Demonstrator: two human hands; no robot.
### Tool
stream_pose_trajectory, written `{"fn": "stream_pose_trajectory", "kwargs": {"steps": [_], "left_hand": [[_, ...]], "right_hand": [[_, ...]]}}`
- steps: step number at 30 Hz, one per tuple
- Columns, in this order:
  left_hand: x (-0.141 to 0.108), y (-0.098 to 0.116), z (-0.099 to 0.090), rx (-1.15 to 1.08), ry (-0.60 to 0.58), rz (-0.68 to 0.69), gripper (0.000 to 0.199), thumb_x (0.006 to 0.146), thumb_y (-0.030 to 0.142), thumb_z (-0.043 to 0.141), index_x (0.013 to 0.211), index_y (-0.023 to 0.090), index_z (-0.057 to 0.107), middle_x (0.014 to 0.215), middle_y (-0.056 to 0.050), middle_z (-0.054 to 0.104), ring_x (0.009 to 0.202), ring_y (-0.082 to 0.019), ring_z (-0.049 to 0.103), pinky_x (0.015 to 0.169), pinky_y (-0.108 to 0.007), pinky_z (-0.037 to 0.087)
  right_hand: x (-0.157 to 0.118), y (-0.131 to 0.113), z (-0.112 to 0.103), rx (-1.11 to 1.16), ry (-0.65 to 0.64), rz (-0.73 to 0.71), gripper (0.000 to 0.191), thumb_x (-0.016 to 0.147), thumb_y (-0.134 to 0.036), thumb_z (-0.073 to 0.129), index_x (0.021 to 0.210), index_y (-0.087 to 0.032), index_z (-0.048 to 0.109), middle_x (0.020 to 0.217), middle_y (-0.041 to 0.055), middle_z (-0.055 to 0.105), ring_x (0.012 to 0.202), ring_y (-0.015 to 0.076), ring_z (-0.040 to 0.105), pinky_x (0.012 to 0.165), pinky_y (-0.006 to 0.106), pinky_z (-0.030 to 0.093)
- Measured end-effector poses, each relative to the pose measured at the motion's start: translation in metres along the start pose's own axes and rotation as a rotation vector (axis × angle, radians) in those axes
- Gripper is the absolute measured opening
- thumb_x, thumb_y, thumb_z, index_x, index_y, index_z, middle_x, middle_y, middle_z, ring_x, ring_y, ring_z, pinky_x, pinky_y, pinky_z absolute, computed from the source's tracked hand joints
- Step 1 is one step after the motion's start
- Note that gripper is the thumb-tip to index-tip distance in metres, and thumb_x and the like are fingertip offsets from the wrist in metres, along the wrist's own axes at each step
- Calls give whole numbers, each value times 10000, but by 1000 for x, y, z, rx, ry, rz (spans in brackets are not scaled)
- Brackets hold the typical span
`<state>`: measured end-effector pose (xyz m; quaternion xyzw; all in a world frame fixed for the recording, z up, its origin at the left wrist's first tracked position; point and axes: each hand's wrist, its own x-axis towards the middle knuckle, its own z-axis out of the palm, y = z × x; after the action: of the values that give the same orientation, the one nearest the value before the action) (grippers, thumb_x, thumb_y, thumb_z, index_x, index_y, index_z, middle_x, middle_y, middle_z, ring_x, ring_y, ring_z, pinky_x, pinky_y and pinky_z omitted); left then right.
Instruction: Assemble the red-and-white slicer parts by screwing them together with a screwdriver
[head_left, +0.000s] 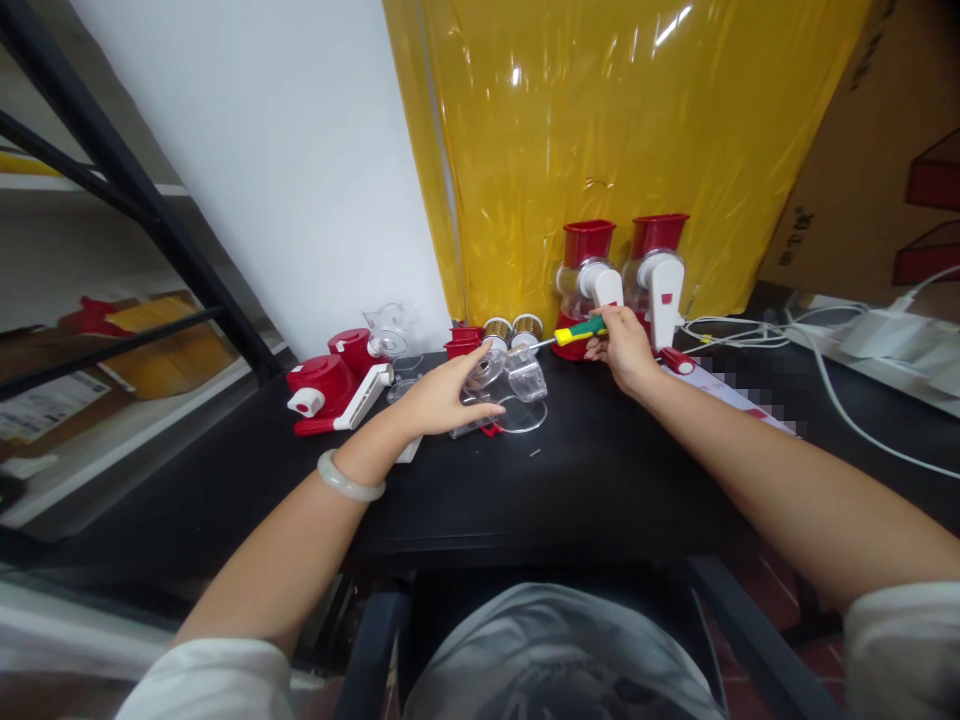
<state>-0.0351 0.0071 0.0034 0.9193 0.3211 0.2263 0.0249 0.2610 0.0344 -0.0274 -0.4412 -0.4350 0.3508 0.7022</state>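
Note:
My right hand (624, 348) grips a screwdriver (577, 331) by its yellow-and-green handle. The shaft points left, its tip at a clear plastic housing (527, 378). Around the left side of this housing are the spread thumb and fingers of my left hand (442, 392), steadying it over the black table. A clear ring-shaped rim (534, 425) shows below the housing. Beneath my left hand a bit of red plastic peeks out, mostly covered. On the tabletop nearer to me lies a small metal pin or screw (535, 453).
Two assembled red-and-white rotary graters (589, 245) stand behind my right hand. Two grater drums (526, 330) sit at the back. Red grater bases (322, 385) lie on the left. White cables (739, 330) and a power strip (885, 340) run along the right.

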Motion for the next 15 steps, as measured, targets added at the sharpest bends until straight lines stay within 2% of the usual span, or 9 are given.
{"fn": "stream_pose_trajectory", "kwargs": {"steps": [7,11,15], "left_hand": [[0,1,-1,-27,-4,-2,931,768,601,653,1517,220,252,1488,-152,428,1299,-320,502,1045,-458,446],[0,3,-2,-34,2,9,897,776,591,648,1507,226,278,1490,-142,428,1306,-316,496,1056,-458,437],[0,3,-3,-62,0,1,889,771,576,660,1504,240,285,1475,-135,451,1264,-319,536,1011,-453,473]], "right_hand": [[-2,0,0,-119,35,-60,330,856,-566,494,868,-236,482,469,-79,479,346,116,517,350,219,394],[-3,-2,1,-45,25,-48,245,889,-452,408,891,-223,495,601,-43,570,377,121,568,347,231,400],[-3,-3,1,-2,20,-36,180,866,-349,423,936,-211,515,660,-29,607,424,125,607,364,227,407]]}}
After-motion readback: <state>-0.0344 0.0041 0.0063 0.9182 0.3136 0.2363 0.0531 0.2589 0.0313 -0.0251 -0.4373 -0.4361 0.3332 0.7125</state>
